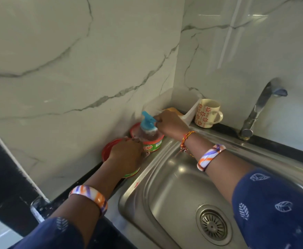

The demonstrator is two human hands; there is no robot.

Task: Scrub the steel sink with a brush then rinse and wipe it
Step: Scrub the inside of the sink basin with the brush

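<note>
Nearest the viewer, the steel sink (pixel 174 186) is lying at the right of the dark counter (pixel 93 175), with its round drain strainer (pixel 213 226) showing near the front of the basin. Both forearms are reaching away across the sink's left rim, each wearing an orange, white and purple bangle.

The left hand (pixel 127 155) is resting, fingers curled downward, on a red-rimmed tub (pixel 111 150) at the left of the sink; whether it is gripping the tub cannot be told. Just beyond it, a green and red tub (pixel 151 146) is standing against the marble wall, carrying a clear pump bottle (pixel 148 131) with a blue pump head.

The right hand (pixel 170 123) is pinching the spout of that blue pump head between its fingertips.

Farther back, a floral mug (pixel 207 113) is standing upright beside a white holder (pixel 188 114). At far right, the steel tap (pixel 258 108) is rising from the counter.
</note>
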